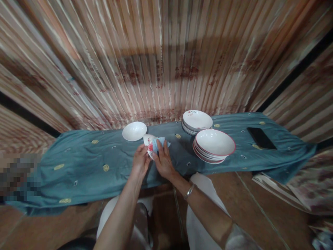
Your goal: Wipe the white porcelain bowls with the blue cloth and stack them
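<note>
A small white bowl or dish with red flowers [149,140] is tilted on its side above the cloth-covered table. My left hand [140,160] grips its left edge, fingers closed round the rim. Against the flowered surface lies a light blue cloth [155,144], pressed there by my right hand [164,162], which wears a silver bracelet at the wrist. Part of the cloth sticks out past my right fingers. Just behind, a plain white bowl [134,131] rests on the table, close to the held piece.
To the right stand a stack of red-rimmed white bowls [215,144] and, behind it, a stack of flowered white plates [197,120]. A black phone [261,138] lies near the right end of the teal tablecloth [85,163]. Pleated curtains [166,62] hang right behind the table.
</note>
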Action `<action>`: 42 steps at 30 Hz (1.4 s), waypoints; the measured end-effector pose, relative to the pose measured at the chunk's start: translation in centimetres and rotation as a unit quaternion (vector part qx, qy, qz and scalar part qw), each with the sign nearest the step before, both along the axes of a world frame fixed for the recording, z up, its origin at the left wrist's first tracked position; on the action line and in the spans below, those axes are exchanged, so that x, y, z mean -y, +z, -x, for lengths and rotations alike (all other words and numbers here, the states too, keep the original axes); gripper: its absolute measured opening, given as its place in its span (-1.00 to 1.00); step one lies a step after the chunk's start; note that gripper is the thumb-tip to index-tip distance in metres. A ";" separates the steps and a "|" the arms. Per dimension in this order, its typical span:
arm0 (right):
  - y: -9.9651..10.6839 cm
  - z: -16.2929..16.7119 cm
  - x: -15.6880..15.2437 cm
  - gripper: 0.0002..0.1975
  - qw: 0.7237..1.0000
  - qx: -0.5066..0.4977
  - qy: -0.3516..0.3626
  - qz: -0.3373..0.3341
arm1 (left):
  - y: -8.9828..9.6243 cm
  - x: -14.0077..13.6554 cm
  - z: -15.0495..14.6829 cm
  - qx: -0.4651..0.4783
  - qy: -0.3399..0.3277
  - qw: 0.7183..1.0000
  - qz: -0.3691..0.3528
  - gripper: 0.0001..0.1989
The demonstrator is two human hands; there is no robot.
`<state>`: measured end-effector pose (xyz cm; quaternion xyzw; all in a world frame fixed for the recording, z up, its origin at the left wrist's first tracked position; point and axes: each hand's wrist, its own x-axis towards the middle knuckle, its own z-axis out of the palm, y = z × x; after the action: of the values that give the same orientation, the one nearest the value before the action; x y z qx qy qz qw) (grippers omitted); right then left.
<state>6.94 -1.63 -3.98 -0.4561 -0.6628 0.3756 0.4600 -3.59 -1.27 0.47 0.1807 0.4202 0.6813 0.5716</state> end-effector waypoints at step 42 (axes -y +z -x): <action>-2.0 -1.4 -3.2 -0.41 0.971 -0.217 -0.025 0.101 | -0.4 -0.2 1.5 -0.029 0.012 0.999 0.019 -0.70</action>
<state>8.33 1.59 -6.02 -0.4237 -0.4943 0.5189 0.5540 -5.10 -1.04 0.03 0.1847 0.4518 0.6740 0.5544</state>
